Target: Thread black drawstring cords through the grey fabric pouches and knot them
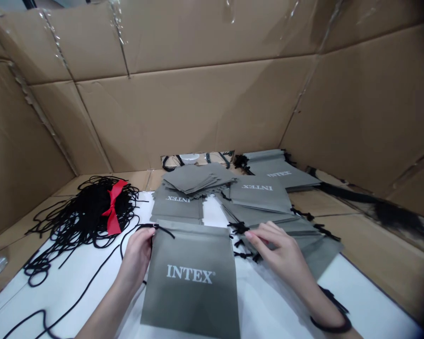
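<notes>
On the white tabletop (272,310), directly before you: one flat grey fabric pouch with white INTEX lettering (191,301), upper edge away from you, one thin black round cord (167,230) at its upper left corner. Handling, as judged: hold the top edge flat and taut, pinch close to the corner, and guide the cord evenly, without twisting or puckering the fabric. Left hand (136,252): fingers closed on that corner, cord beside the fingertips. Right hand (279,247): thumb and forefinger drawn close together, just right of the pouch's upper right corner, beside knotted black cord ends (238,228); whether you grip a strand, cannot tell.
</notes>
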A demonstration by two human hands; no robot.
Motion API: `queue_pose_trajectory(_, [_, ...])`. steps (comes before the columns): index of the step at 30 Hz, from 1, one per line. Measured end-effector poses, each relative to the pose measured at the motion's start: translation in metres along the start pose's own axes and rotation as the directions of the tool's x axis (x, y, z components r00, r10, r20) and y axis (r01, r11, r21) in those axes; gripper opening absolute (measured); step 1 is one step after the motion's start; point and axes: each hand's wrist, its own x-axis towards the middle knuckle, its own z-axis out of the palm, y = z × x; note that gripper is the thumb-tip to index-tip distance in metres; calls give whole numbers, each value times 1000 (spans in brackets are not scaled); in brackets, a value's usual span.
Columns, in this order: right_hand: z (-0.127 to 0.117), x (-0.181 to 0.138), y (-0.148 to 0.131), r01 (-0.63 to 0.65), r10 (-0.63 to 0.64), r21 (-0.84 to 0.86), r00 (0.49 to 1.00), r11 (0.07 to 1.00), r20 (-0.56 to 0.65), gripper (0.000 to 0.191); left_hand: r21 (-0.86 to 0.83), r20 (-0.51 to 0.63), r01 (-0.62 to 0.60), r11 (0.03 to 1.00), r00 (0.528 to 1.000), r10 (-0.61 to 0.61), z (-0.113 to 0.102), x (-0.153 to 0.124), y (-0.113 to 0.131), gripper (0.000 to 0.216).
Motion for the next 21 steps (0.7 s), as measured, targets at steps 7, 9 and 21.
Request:
queue_pose_trajectory(7, [-2, -3, 7, 26, -26, 4, 998, 1000, -56, 27, 171, 191, 4, 985, 981, -37, -4, -1, -5, 29])
queue_pose_trajectory(9, [-1, -4, 7, 25, -24, 13, 998, 1000, -59, 25, 161, 128, -47, 986, 991, 27, -3, -1, -7, 28])
queue_pose_trajectory(21, [8, -6, 10, 23, -20, 48, 997, 999, -70, 19, 253, -38, -236, 938, 967, 253, 0, -5, -7, 31])
